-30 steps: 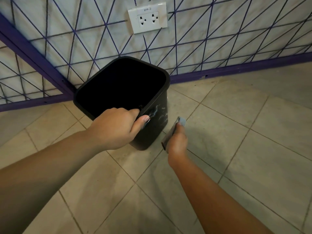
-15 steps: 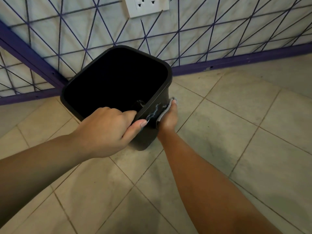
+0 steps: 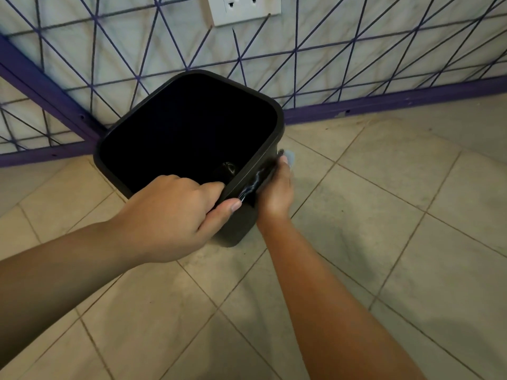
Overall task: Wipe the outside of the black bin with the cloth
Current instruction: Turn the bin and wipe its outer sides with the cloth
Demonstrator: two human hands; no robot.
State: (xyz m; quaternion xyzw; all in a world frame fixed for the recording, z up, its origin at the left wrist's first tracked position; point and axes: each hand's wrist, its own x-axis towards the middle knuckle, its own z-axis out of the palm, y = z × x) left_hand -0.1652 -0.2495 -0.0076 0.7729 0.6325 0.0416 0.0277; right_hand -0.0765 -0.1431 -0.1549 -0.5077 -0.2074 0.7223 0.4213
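The black bin (image 3: 153,124) stands on the tiled floor, tilted toward me, its dark inside showing. My left hand (image 3: 175,212) grips the bin's near rim, fingers inside and thumb on the outer wall. My right hand (image 3: 277,190) presses a grey cloth (image 3: 289,157) flat against the bin's right outer wall, just under the rim. Only the cloth's top edge shows past my fingertips; the rest is hidden behind the hand. White smears mark the wall between my two hands.
A wall with purple line pattern and a purple skirting (image 3: 384,105) runs close behind the bin. A white socket plate (image 3: 244,8) sits on the wall above it. Beige floor tiles (image 3: 384,215) spread to the right and toward me.
My right hand has slid the cloth up from low on the bin's side to just under the rim. The left hand keeps its hold on the rim while the view has shifted closer.
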